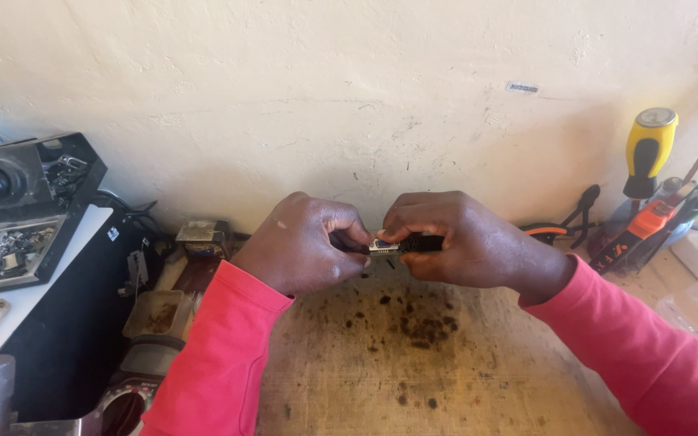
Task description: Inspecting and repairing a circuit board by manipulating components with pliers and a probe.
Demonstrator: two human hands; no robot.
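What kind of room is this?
Probably a small repair workbench for electronics. Both hands, left hand and right hand, pinch a small black connector part over a stained wooden bench, with a yellow-handled screwdriver and pliers nearby.

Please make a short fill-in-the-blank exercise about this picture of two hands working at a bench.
1. Both hands, the left hand and the right hand, hold one small black part with a ____ metal end.
2. The sleeves are ____ in colour.
3. The screwdriver at the right has a yellow and ____ handle.
4. The wooden bench top shows dark ____ below the hands.

Missing words: silver; pink; black; spots
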